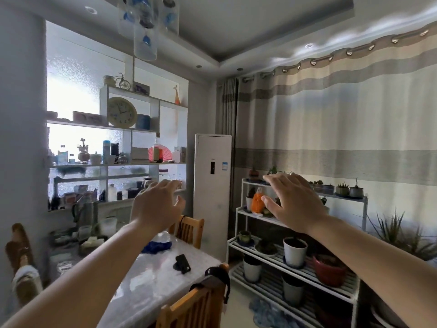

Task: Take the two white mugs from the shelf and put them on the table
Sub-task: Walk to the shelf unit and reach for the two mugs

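Both my hands are raised in front of me with fingers spread and nothing in them. My left hand (156, 207) hovers above the far end of the table (151, 278), in front of the wall shelf (118, 164). My right hand (293, 202) is held in front of the plant rack. The wall shelf at the left is crowded with small items; a white lidded pot (95, 158) and a white cup-like thing (110, 159) stand on its middle board. I cannot tell which things are the white mugs.
A tall white air conditioner (212, 185) stands between shelf and curtain. A white plant rack (295, 263) with several pots fills the right. Wooden chairs (189, 229) stand at the table; a black phone holder (182, 263) and blue cloth (156, 247) lie on it.
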Demonstrator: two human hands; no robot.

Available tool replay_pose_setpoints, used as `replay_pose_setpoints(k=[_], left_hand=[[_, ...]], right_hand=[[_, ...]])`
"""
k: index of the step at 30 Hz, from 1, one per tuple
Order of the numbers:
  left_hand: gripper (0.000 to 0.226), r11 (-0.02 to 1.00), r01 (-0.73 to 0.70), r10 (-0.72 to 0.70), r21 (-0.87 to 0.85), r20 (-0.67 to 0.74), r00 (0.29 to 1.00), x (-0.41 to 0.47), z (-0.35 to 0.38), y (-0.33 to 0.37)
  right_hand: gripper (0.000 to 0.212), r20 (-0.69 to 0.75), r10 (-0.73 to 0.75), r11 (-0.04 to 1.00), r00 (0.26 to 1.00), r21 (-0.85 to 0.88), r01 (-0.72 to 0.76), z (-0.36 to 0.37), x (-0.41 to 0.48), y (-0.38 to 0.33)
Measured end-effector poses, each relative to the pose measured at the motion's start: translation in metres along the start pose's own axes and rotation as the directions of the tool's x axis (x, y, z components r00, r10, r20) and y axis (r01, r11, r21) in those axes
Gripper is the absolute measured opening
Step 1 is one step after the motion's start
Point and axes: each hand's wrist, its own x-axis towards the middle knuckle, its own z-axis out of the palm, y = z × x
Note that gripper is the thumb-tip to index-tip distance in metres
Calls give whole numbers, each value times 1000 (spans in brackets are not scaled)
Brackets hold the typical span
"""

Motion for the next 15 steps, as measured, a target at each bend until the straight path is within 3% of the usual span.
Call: replay_pose_setpoints(k=[15], left_hand=[[35, 999, -22, 22, 45, 16, 1000, 113, 216, 18]], right_hand=[[52, -18, 12, 998, 1000, 63, -11, 191, 93, 147]])
